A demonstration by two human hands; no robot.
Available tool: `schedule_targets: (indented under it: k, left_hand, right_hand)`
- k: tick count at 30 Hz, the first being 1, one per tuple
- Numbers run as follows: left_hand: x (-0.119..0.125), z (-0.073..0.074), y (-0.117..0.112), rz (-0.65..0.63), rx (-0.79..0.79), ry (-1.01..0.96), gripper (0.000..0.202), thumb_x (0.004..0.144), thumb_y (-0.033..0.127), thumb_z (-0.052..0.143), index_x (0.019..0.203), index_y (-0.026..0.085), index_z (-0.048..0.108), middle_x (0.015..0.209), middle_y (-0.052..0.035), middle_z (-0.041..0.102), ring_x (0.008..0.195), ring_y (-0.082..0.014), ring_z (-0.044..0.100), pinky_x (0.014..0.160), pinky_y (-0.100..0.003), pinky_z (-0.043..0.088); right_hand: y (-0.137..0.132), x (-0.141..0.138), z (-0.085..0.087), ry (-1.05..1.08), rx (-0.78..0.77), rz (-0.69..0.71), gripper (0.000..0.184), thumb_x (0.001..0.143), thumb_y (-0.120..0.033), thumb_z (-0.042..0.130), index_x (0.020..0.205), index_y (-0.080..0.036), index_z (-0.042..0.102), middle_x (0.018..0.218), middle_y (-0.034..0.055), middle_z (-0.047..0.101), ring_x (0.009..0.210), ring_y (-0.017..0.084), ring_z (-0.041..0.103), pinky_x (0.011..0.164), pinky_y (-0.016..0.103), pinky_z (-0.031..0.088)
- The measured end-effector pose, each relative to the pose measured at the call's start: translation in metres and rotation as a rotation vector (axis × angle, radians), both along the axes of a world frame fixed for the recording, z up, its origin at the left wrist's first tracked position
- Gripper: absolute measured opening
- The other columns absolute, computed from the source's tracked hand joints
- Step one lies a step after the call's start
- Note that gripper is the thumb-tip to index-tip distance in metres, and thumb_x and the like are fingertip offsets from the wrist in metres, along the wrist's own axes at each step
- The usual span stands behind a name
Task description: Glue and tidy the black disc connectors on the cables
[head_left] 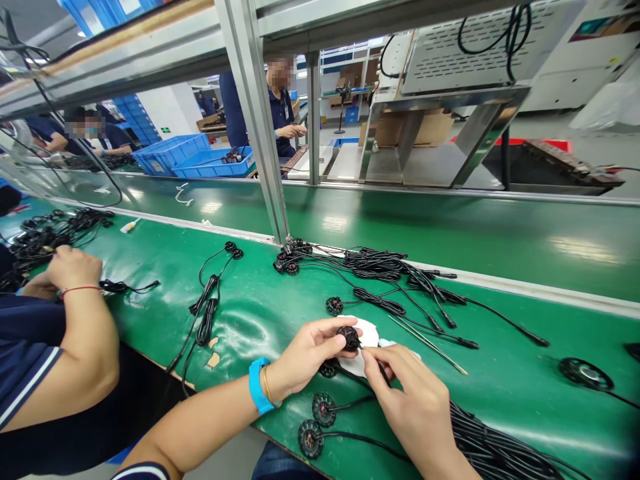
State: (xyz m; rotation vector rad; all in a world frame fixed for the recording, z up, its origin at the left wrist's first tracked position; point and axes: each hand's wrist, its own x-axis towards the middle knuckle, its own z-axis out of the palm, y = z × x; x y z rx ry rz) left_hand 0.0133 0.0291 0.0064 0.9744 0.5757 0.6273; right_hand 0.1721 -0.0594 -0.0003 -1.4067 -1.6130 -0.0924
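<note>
My left hand (320,350) pinches a small round black cable head (348,338) between thumb and fingers. Close against it, my right hand (410,393) is closed on a thin black stem (383,375); whether this is a tool or the part's own cable I cannot tell. Beneath both hands lies a white cloth or pad (369,332). Two more round black heads (324,409) with cables rest on the green table near its front edge, and a further round head (335,305) sits just beyond the cloth.
A bundle of coiled black cables (375,263) lies along the back rail. Two thin sticks (435,347) rest on the table (525,393). More cables (495,443) run at front right. A metal post (255,120) rises ahead. At left, a co-worker's arm (90,320) handles cables.
</note>
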Motion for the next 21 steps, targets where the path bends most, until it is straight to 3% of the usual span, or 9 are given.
schedule_targets:
  k: [6,12,17,21]
  left_hand:
    - [-0.0001,-0.0006,0.0017,-0.012,0.003,0.003,0.049,0.085,0.039,0.075,0.128,0.018,0.068,0.123,-0.0161,0.071,0.115,-0.0292,0.066,0.097,-0.042,0.053]
    - [-0.0015,0.0007,0.0030,-0.025,0.094,0.092,0.052,0.084,0.044,0.075,0.130,0.019,0.068,0.121,-0.0146,0.073,0.092,-0.0228,0.072,0.092,-0.039,0.054]
    - [-0.0002,0.0024,0.0029,-0.040,0.128,0.132,0.055,0.083,0.047,0.074,0.131,0.019,0.067,0.125,-0.0149,0.071,0.102,-0.0269,0.070,0.091,-0.039,0.054]
    - [0.0005,0.0049,0.0029,-0.031,0.087,0.121,0.053,0.084,0.047,0.073,0.127,0.016,0.067,0.113,-0.0148,0.076,0.096,-0.0251,0.072,0.091,-0.040,0.056]
  right_hand:
    - [-0.0008,0.0016,-0.0034,-0.051,-0.008,-0.001,0.006,0.093,-0.016,0.061,0.093,-0.020,0.064,0.079,0.0008,0.065,0.068,0.012,0.058,0.071,0.027,0.044]
    - [0.0007,-0.0006,-0.0040,-0.149,0.000,-0.035,0.007,0.096,-0.019,0.058,0.091,-0.020,0.063,0.076,0.0004,0.064,0.066,0.012,0.057,0.071,0.028,0.043]
    - [0.0016,-0.0018,-0.0039,-0.216,0.004,-0.062,0.009,0.096,-0.019,0.057,0.089,-0.019,0.063,0.073,0.0001,0.062,0.066,0.013,0.058,0.070,0.027,0.042]
    - [0.0001,-0.0007,-0.0030,-0.278,0.006,-0.070,0.005,0.096,-0.019,0.058,0.094,-0.018,0.063,0.078,0.0012,0.064,0.071,0.014,0.060,0.072,0.028,0.042]
